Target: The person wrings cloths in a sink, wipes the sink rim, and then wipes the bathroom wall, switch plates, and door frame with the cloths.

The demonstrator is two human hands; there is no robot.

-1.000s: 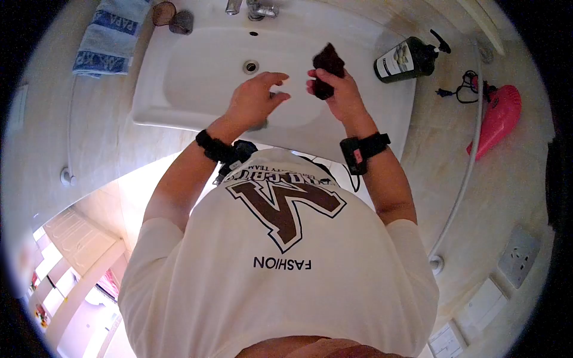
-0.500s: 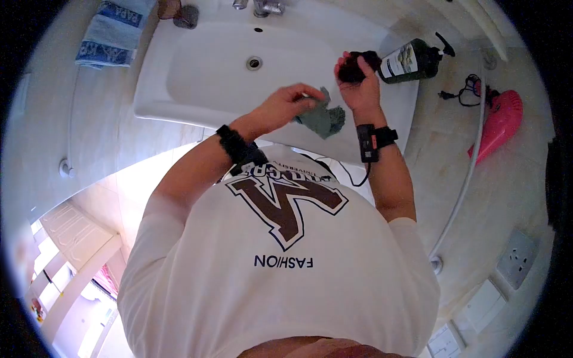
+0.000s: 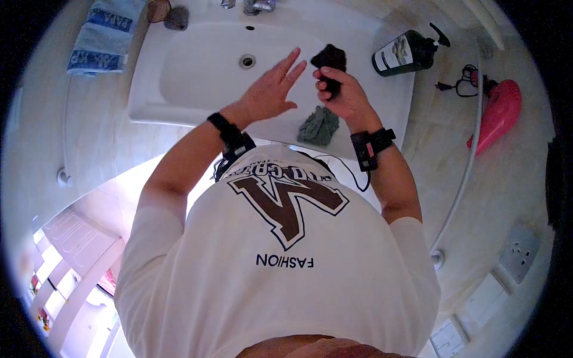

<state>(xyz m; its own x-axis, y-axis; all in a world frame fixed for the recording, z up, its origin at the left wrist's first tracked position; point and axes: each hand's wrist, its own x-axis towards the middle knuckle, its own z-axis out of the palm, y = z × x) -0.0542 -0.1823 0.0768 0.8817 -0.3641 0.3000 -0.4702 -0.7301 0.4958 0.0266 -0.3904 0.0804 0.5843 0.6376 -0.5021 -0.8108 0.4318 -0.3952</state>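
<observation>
My right hand (image 3: 341, 92) is closed on a bunched black cloth (image 3: 330, 58), held above the right side of the white sink (image 3: 179, 110). The exact kind of cloth cannot be made out. Its dark end sticks out past my thumb, away from me. My left hand (image 3: 271, 86) hovers over the sink's front part, empty, with its fingers spread towards the black cloth but apart from it. Crumpled on the sink's near rim, just below my right hand, lies a grey-green cloth (image 3: 318, 126); neither hand touches it.
A dark pump bottle (image 3: 406, 53) stands on the sink's right side. Beyond it are a pink hair dryer (image 3: 501, 110) with its cord and a pale hose (image 3: 468, 167). The tap (image 3: 253, 6) is at the back. A blue-white towel (image 3: 104, 36) hangs at left.
My left hand has let go of the grey-green cloth, which now rests on the near rim. My right hand has turned over and moved left with the black cloth.
</observation>
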